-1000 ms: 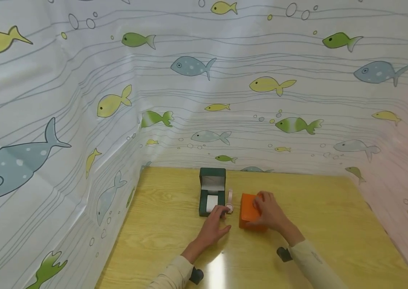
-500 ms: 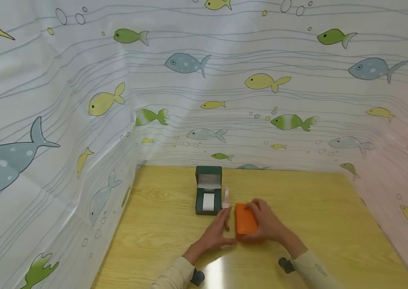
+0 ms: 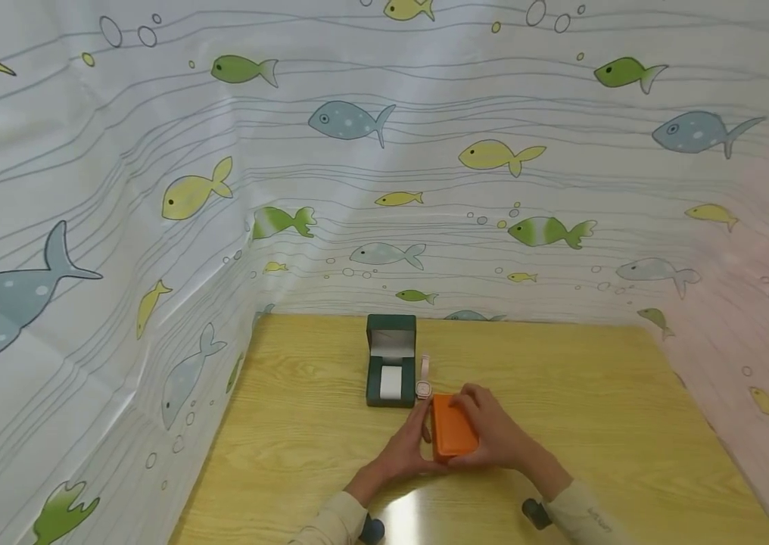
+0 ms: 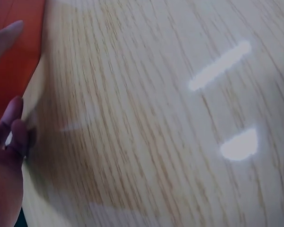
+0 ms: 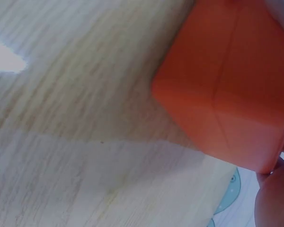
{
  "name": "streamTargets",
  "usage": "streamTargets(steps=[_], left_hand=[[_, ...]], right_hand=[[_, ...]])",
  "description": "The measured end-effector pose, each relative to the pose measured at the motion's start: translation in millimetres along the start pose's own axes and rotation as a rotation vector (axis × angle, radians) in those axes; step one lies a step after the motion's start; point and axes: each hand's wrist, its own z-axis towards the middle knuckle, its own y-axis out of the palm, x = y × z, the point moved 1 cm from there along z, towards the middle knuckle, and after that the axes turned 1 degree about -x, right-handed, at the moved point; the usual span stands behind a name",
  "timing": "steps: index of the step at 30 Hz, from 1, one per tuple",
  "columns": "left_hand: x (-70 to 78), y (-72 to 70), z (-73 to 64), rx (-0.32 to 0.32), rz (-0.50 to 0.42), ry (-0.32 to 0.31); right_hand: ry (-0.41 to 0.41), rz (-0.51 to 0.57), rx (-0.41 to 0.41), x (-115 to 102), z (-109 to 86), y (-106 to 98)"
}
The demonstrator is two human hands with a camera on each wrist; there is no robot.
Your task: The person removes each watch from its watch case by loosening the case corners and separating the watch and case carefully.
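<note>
A closed orange box (image 3: pixel 456 428) stands on the table between both hands; a seam shows on its side in the right wrist view. My right hand (image 3: pixel 496 435) grips it from the right, fingers over the top's far edge and thumb at the near side. My left hand (image 3: pixel 401 454) holds its left side, fingertips at the far left corner and thumb at the near left one. In the left wrist view, a digit lies against the box's orange wall (image 4: pixel 19 56). Just beyond the left fingertips lies a pink watch (image 3: pixel 423 389), its strap stretched away from me.
Left of the watch stands a dark green watch box (image 3: pixel 391 378), its lid raised and a white cushion (image 3: pixel 390 383) inside. The wood-grain table (image 3: pixel 303 424) meets a fish-patterned sheet (image 3: pixel 330 227) at the back and sides.
The right hand has drawn the orange box leftward and nearer to me. My left hand has come away from beside the green box and watch to the orange box's left side.
</note>
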Motion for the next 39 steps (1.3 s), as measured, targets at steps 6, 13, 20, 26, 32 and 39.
streamTargets(steps=[6,13,20,26,32,39], left_hand=[[-4.6,2.7,-2.8,0.005,-0.001,0.001],[-10.3,8.5,-2.7,0.027,0.001,0.030],[-15.0,12.1,-3.7,0.015,-0.053,0.059],[-16.3,11.4,-4.0,0.049,-0.047,0.105],[-15.9,10.9,-2.4,0.057,-0.032,0.103],[-14.3,10.0,-1.9,0.046,-0.056,0.085]], right_hand=[[-0.049,-0.011,0.007,-2.7,0.5,3.9],[-0.116,-0.019,-0.003,2.4,-0.4,3.1],[-0.150,0.028,-0.022,5.8,-5.4,0.2],[-0.174,-0.045,0.000,9.3,-5.9,1.6],[-0.185,-0.067,-0.012,9.2,-2.1,-5.6],[-0.147,-0.041,-0.100,8.0,5.3,-19.9]])
